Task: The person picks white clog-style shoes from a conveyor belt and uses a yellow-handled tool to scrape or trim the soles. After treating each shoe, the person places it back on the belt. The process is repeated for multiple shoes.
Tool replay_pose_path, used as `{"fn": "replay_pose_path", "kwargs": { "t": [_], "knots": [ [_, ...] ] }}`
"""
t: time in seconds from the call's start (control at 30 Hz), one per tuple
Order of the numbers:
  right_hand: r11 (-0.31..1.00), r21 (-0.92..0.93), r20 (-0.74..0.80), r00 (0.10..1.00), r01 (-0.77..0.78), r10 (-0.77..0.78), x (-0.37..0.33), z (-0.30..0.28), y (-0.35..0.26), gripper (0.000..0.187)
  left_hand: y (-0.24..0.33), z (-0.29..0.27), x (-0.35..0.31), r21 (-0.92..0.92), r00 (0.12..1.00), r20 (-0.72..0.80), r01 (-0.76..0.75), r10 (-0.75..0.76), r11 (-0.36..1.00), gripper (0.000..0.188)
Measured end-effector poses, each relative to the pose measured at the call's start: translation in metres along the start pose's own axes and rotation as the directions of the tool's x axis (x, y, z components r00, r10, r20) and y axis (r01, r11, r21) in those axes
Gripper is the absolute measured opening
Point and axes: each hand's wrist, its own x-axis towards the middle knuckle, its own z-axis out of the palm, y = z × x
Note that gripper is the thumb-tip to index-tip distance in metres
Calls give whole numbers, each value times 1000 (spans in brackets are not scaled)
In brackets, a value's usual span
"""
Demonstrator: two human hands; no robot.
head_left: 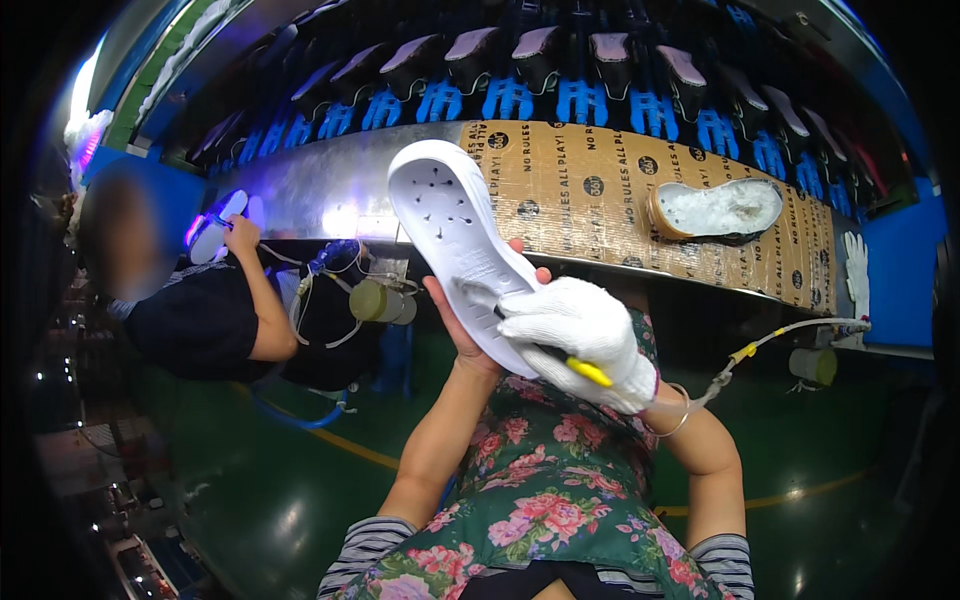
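Note:
A white shoe sole (440, 205) with small holes toward its toe end is held up slantwise in front of me. My left hand (462, 325) is bare and closed round its edges from beneath, with fingertips showing at the right edge. My right hand (580, 335), in a white knit glove, is closed on a yellow-handled tool (590, 372). Its fingertips are over the heel half of the sole, where a greyish tip or smear shows; the rest of the tool is hidden by the glove.
Patterned cardboard (570, 190) covers the bench, bearing a sole-shaped holder (720, 210) with whitish lining. Behind, shoe forms (535, 50) stand above blue supports (508, 98). A hose (745, 352) reaches my right wrist. A white glove (856, 272) lies at right. A co-worker's hand (242, 236) is at left.

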Motion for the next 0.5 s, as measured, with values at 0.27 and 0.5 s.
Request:
{"fn": "replay_pose_path", "kwargs": {
  "t": [0.27, 0.5],
  "knots": [
    [979, 200, 106, 994, -43, 22, -5, 2, -1, 37, 14, -2, 2, 46, 987, 161, 22, -29, 999, 113],
    [982, 183, 278, 961, -57, 4, -13, 9, -12, 36, 24, 3, 5, -48, 972, 139, 199, -191, 979, 122]
  ]
}}
